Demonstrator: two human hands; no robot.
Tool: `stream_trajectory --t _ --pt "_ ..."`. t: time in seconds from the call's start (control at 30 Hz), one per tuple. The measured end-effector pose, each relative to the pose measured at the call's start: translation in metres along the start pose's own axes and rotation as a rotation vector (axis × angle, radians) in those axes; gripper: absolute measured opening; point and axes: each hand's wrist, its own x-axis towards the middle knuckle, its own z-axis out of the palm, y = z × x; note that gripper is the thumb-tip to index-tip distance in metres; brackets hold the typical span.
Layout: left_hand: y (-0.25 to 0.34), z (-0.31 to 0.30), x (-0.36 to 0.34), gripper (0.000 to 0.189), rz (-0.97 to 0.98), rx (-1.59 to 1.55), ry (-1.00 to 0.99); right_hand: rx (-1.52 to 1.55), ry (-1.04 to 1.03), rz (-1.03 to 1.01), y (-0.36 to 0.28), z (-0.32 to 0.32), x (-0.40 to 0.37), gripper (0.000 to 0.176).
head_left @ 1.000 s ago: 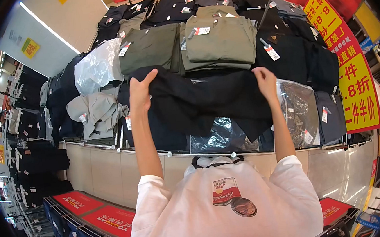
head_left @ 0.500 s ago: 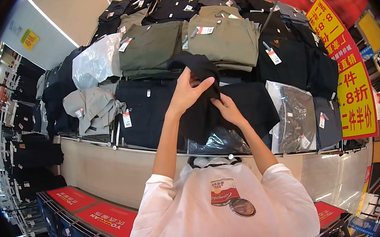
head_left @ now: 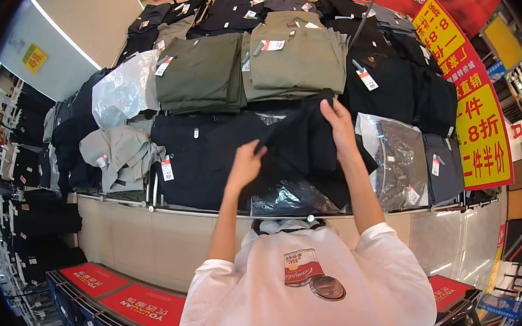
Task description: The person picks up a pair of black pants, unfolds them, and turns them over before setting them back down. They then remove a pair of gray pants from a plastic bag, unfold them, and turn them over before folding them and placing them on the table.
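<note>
Black trousers [head_left: 305, 140] are stretched between my two hands above the front row of the display, partly bunched and loosely folded. My left hand [head_left: 247, 166] pinches their left edge between closed fingers. Higher up at the right side, my right hand [head_left: 340, 128] grips the cloth, thumb in front and the other fingers hidden behind it. Under the trousers lies a clear plastic bag [head_left: 292, 199] with dark cloth in it. Left of my left hand lie dark folded trousers [head_left: 188, 150] with a white-and-red tag.
Olive trousers [head_left: 197, 69] and khaki trousers [head_left: 295, 57] are stacked behind. A crumpled grey garment [head_left: 120, 153] lies left, a bagged dark garment [head_left: 397, 157] right. A metal rail [head_left: 216, 215] edges the display. A yellow-and-red sign [head_left: 482, 134] stands at right; red-topped racks [head_left: 143, 304] stand below.
My right hand has risen and moved right with the cloth. My left hand has dropped from the raised fold to the left edge, so the trousers are spread wider.
</note>
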Motion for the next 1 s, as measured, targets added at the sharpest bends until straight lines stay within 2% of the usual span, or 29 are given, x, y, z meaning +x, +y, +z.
stream_trajectory --t 0.03,0.07,0.1,0.17,0.23,0.4,0.57,0.63,0.7,0.8,0.83,0.87,0.9,0.93,0.97,1.0 --pt "0.018 -0.020 0.005 0.016 0.015 0.013 0.013 -0.097 -0.009 -0.044 -0.006 -0.003 0.004 0.022" --pt "0.030 -0.033 0.009 0.013 0.212 -0.062 0.178 -0.157 -0.027 -0.053 -0.012 -0.008 0.008 0.021" --pt "0.040 -0.047 0.014 0.012 0.259 -0.100 0.285 -0.218 -0.045 -0.063 -0.017 -0.011 0.011 0.021" --pt "0.056 -0.075 0.026 0.018 0.203 -0.160 0.300 -0.265 -0.034 -0.049 -0.022 -0.012 0.017 0.022" --pt "0.058 -0.093 0.039 0.018 0.194 -0.215 0.320 -0.334 -0.011 -0.138 -0.021 -0.017 0.026 0.021" --pt "0.069 -0.109 0.045 0.014 0.190 -0.328 0.351 -0.238 0.015 -0.176 -0.035 -0.009 0.027 0.026" --pt "0.074 -0.102 0.045 0.013 0.160 -0.444 0.373 -0.262 -0.009 -0.190 -0.034 0.001 0.026 0.027" --pt "0.084 -0.098 0.044 0.012 0.182 -0.610 0.362 -0.278 -0.008 -0.194 -0.029 0.001 0.027 0.027" --pt "0.094 -0.097 0.046 0.012 0.187 -0.615 0.339 -0.419 -0.022 -0.243 -0.019 -0.001 0.026 0.027" --pt "0.114 -0.084 0.049 0.016 0.163 -0.868 0.303 -0.567 -0.049 -0.341 -0.001 0.017 0.012 0.027" --pt "0.131 -0.076 0.046 0.015 0.134 -0.899 0.306 -0.606 -0.123 -0.344 0.011 0.018 0.007 0.024" --pt "0.133 -0.064 0.048 0.014 0.153 -0.878 0.286 -0.548 -0.204 -0.141 0.021 0.019 -0.007 0.042" --pt "0.134 -0.052 0.050 0.013 0.172 -0.856 0.267 -0.487 -0.487 -0.301 0.037 0.020 -0.005 0.060" --pt "0.137 -0.039 0.050 0.013 0.246 -0.697 0.259 -0.736 -0.410 -0.372 0.039 0.030 -0.025 0.067" --pt "0.141 -0.026 0.050 0.015 0.318 -0.536 0.248 -0.579 -0.432 -0.258 0.058 0.033 -0.032 0.058" --pt "0.146 -0.014 0.045 0.016 0.298 -0.574 0.168 -0.673 -0.414 -0.120 0.067 0.023 -0.028 0.053"
